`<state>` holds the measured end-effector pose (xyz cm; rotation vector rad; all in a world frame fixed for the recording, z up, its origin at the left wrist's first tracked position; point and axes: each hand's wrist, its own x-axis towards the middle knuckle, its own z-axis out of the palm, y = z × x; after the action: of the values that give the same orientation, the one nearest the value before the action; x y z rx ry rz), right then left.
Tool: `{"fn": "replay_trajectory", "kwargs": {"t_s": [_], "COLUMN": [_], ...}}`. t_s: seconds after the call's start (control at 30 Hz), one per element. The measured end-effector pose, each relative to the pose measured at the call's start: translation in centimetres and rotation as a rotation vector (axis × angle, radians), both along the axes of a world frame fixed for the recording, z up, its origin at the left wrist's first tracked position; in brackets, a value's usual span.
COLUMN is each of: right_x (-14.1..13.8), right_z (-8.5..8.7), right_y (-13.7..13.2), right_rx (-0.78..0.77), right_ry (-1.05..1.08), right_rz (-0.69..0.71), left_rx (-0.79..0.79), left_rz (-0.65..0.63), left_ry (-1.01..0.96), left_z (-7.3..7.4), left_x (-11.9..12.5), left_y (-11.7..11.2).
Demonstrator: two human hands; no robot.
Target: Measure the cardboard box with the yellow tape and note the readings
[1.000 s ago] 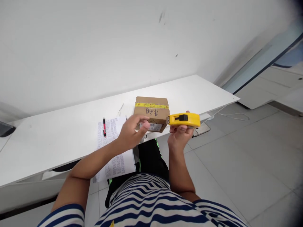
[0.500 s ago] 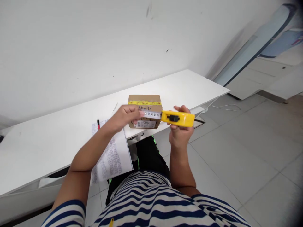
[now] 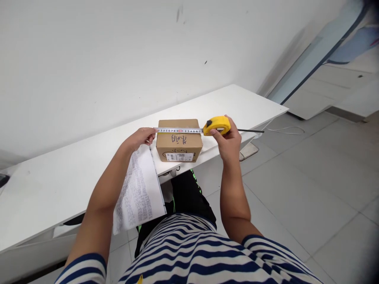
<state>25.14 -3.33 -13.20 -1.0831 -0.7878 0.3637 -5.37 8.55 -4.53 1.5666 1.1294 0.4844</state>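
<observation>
In the head view, your left hand point(image 3: 142, 137) pinches the end of the metal blade point(image 3: 192, 131) between thumb and fingers, just beside the left edge of the cardboard box point(image 3: 179, 142). Your right hand point(image 3: 231, 144) is wrapped around the yellow case of the tape measure point(image 3: 217, 124), your thumb along its lower side, just beyond the box's right edge. Between your two hands the blade runs straight across the box's top, numbers facing up; you cannot tell whether it touches the cardboard. The box sits on the white table point(image 3: 231, 102) near its front edge, with dark handwriting on top and a white label point(image 3: 179, 157) on the side facing you. A thin dark strip point(image 3: 251, 131) sticks out past your right hand. Below your left hand, papers point(image 3: 141, 185) covered in writing reach over the table's front edge, partly behind your forearm.
</observation>
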Motion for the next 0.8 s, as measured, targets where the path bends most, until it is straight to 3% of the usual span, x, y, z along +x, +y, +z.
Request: {"fn": "replay_trajectory", "kwargs": {"t_s": [0.27, 0.47, 0.57, 0.7, 0.8], "right_x": [-1.1, -0.8, -1.0, -3.1, -6.3], "right_z": [-0.2, 0.1, 1.0, 2.2, 2.8], "right_y": [0.2, 0.7, 0.8, -1.4, -4.1], "right_rx": [-0.041, -0.001, 0.06, 0.149, 0.181], "right_ry": [-0.047, -0.048, -0.061, -0.176, -0.289], "right_rz": [0.031, 0.04, 0.055, -0.031, -0.083], "left_rx": [0.035, 0.089, 0.185, 0.312, 0.315], "left_rz": [-0.059, -0.145, -0.11, -0.006, -0.03], "left_ry": [0.158, 0.03, -0.06, -0.268, -0.311], "left_z": [0.1, -0.6, -0.4, 1.3, 2.4], "left_x": [0.7, 0.1, -0.4, -1.3, -1.9], "left_y": [0.1, 0.3, 0.1, -2.2, -5.3]}}
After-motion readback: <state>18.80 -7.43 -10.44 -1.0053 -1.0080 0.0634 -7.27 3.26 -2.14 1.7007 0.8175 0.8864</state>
